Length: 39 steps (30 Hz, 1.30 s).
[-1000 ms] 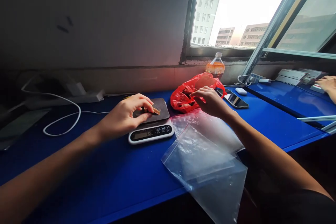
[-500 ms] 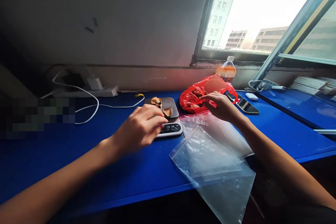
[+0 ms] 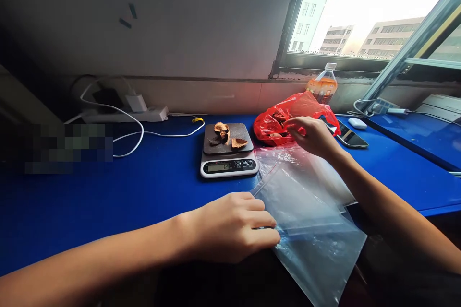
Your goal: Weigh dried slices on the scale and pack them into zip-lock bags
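Observation:
My left hand [image 3: 237, 225] is at the left edge of a clear zip bag [image 3: 317, 244], its fingers curled over the plastic and its thumb hidden. The bag hangs partly past the table's front edge. My right hand [image 3: 315, 136] is at the right side of a red plastic bag [image 3: 264, 127], fingers bent together with red plastic showing between them. Brown dried slices [image 3: 279, 119] lie inside that bag. Several more dried pieces [image 3: 238, 143] sit on the dark plate of a kitchen scale [image 3: 207, 175], whose display is lit.
Under my right forearm lies another clear bag [image 3: 324, 177]. A phone [image 3: 355, 136], a white earbud case [image 3: 357, 123] and an orange drink bottle [image 3: 323, 84] stand or lie behind it. At the back left are a power strip [image 3: 151, 114] and a white cable [image 3: 173, 133].
My left hand has moved from in front of the scale, down and right to the clear zip bag. The scale's display is now uncovered. My right hand stays by the red bag; the view has shifted slightly.

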Tool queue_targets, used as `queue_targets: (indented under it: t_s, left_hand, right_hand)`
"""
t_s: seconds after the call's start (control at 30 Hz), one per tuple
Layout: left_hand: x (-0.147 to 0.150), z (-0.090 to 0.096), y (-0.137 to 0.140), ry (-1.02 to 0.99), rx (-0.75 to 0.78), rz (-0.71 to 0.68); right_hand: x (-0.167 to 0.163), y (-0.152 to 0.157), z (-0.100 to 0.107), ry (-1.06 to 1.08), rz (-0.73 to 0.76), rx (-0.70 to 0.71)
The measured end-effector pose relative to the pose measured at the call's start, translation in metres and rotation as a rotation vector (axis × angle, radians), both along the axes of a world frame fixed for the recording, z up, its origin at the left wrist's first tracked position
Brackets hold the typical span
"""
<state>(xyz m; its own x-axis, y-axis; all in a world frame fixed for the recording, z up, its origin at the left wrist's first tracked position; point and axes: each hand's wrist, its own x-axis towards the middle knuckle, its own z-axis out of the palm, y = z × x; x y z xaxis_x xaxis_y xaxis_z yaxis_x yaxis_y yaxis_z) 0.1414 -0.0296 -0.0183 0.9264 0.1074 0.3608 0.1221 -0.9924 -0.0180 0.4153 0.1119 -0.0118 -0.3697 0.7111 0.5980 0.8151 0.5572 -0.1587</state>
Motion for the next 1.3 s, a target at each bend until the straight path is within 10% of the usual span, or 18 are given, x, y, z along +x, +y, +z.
queue_targets:
  t_s: [0.33, 0.7, 0.93, 1.3]
  left_hand:
    - [-0.001, 0.004, -0.004, 0.029, 0.074, 0.021]
    - [-0.001, 0.006, 0.0, 0.069, 0.045, 0.061]
    - [-0.007, 0.011, 0.011, 0.025, 0.01, 0.089]
    - [0.03, 0.036, 0.026, 0.002, 0.048, 0.006]
  right_hand:
    - [0.016, 0.01, -0.003, -0.167, -0.409, -0.056]
    - [-0.016, -0.008, 0.004, -0.191, -0.063, 0.014]
    - [-0.037, -0.001, 0.046, -0.198, 0.228, 0.029]
    - [-0.043, -0.001, 0.047, -0.604, 0.237, -0.155]
